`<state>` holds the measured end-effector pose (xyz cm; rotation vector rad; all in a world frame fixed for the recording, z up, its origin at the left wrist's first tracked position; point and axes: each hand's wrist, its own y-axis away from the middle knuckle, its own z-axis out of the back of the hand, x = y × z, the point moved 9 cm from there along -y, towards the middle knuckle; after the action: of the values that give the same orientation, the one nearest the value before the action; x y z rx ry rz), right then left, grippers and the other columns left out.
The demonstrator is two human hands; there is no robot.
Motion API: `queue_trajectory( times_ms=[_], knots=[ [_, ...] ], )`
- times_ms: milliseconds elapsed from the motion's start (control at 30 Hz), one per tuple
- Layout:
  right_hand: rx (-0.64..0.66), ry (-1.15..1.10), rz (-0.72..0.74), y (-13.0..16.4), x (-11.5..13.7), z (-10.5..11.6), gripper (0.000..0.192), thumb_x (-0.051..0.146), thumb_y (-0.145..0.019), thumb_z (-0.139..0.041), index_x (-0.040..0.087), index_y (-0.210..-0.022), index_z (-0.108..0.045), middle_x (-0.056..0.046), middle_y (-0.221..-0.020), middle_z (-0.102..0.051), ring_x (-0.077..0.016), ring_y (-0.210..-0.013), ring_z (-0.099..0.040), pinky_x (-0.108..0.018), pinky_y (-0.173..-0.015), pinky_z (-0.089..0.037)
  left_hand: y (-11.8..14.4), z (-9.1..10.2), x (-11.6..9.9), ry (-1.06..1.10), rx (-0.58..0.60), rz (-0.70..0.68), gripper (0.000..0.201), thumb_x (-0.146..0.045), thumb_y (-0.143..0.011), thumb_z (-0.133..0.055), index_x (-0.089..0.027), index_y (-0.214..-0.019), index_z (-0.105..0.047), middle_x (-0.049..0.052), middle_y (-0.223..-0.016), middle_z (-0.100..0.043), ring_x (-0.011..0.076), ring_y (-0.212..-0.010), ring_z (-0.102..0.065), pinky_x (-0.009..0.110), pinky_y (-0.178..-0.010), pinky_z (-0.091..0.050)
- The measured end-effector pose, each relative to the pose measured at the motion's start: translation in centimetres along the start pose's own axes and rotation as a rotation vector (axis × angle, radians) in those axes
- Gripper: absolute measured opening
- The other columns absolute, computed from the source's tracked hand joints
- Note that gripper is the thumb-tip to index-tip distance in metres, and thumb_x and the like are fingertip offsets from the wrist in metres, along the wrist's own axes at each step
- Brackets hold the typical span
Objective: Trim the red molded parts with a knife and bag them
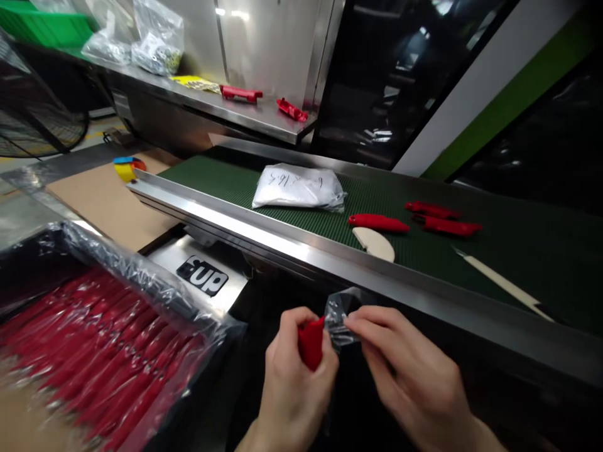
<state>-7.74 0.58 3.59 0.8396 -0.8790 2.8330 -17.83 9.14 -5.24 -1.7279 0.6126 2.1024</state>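
In the head view, the left hand (294, 383) sits low at about 6 o'clock, its grip clamped on a red handle (311, 342) whose end pokes up between thumb and fingers. Just to its right, at roughly 5 o'clock, the right hand (409, 370) has its thumb and forefinger pinched together on a small clear plastic bag (340, 317). The bag touches the top of the red handle at its 1 o'clock side, with its open, crumpled end rising toward the metal rail (264, 235) above the hands; whether the handle's tip is already inside the bag cannot be told. At 8 o'clock lies a box (155, 276) lined with clear film and filled with many more red handles (94, 351), well apart from the hands. Beyond the rail runs a green belt (518, 251), carrying a white packet (299, 187) at 12 o'clock, three loose red pieces (379, 222) at 2 o'clock, a pale curved blade (374, 243) just beside them, and a long pale strip (504, 284) further right. On the steel table (245, 116) at 11 o'clock rest two more red parts (241, 93) and clear bags of small parts (157, 37).
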Motion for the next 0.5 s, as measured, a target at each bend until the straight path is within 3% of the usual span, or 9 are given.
queue_trajectory(
  times_ms=[67, 133, 200, 267, 333, 400, 500],
  knots=[
    [0.037, 0.055, 0.024, 0.5, 0.2, -0.2, 0.041, -0.002, -0.089, -0.047, 0.017, -0.125, -0.055, -0.010, -0.108, -0.059, -0.0169, -0.103, -0.058, -0.030, -0.090, -0.053, 0.0, -0.2, 0.0, -0.023, 0.014, -0.010, 0.015, -0.029, -0.088, -0.058, -0.023, -0.097, -0.048, -0.002, -0.079, -0.058, 0.0122, -0.065, -0.055, 0.022, -0.063, -0.046],
    [0.048, 0.051, -0.048, 0.6, -0.4, 0.1, 0.038, 0.005, -0.091, -0.050, 0.018, -0.127, -0.053, -0.010, -0.112, -0.058, -0.0172, -0.105, -0.057, -0.031, -0.090, -0.052, 0.1, -0.2, 0.0, -0.071, 0.014, -0.041, 0.017, -0.028, -0.089, -0.057, -0.023, -0.101, -0.048, -0.002, -0.080, -0.059, 0.0121, -0.065, -0.056, 0.021, -0.062, -0.046],
    [0.060, -0.004, -0.123, 0.5, -0.7, 0.7, 0.035, 0.017, -0.093, -0.056, 0.020, -0.128, -0.052, -0.008, -0.112, -0.058, -0.0168, -0.104, -0.057, -0.029, -0.088, -0.052, 0.4, -0.5, -0.7, -0.179, 0.041, -0.154, 0.024, -0.023, -0.087, -0.059, -0.023, -0.109, -0.048, -0.001, -0.083, -0.061, 0.0133, -0.067, -0.059, 0.023, -0.064, -0.047],
    [0.173, -0.110, -0.211, 0.6, -1.1, 0.3, 0.028, 0.027, -0.093, -0.058, 0.024, -0.121, -0.056, -0.004, -0.105, -0.059, -0.0140, -0.092, -0.059, -0.025, -0.077, -0.053, 1.2, -1.5, -1.4, -0.312, 0.114, -0.298, 0.035, -0.015, -0.086, -0.057, -0.022, -0.119, -0.047, 0.003, -0.090, -0.064, 0.0162, -0.075, -0.062, 0.025, -0.068, -0.048],
    [0.333, -0.204, -0.302, 1.3, -1.5, -0.6, 0.011, 0.031, -0.095, -0.054, 0.026, -0.101, -0.062, 0.000, -0.094, -0.058, -0.0105, -0.078, -0.058, -0.023, -0.067, -0.050, 2.1, -2.6, -1.6, -0.417, 0.179, -0.405, 0.043, -0.009, -0.086, -0.052, -0.021, -0.127, -0.045, 0.007, -0.096, -0.064, 0.0190, -0.082, -0.064, 0.028, -0.072, -0.048],
    [0.442, -0.242, -0.336, 2.0, -1.6, -1.3, 0.019, 0.031, -0.098, -0.050, 0.024, -0.086, -0.062, 0.001, -0.089, -0.057, -0.0092, -0.073, -0.057, -0.024, -0.066, -0.048, 2.9, -3.2, -1.4, -0.477, 0.196, -0.453, 0.048, -0.007, -0.086, -0.049, -0.019, -0.131, -0.043, 0.008, -0.099, -0.063, 0.0201, -0.085, -0.063, 0.028, -0.073, -0.048],
    [0.539, -0.285, -0.260, 3.1, -0.8, -1.5, 0.014, 0.029, -0.097, -0.051, 0.024, -0.093, -0.063, 0.001, -0.092, -0.059, -0.0106, -0.077, -0.058, -0.025, -0.069, -0.049, 3.4, -3.8, -0.7, -0.508, 0.241, -0.444, 0.055, -0.007, -0.084, -0.052, -0.018, -0.136, -0.039, 0.008, -0.100, -0.062, 0.0206, -0.085, -0.062, 0.030, -0.075, -0.047]
  ],
)
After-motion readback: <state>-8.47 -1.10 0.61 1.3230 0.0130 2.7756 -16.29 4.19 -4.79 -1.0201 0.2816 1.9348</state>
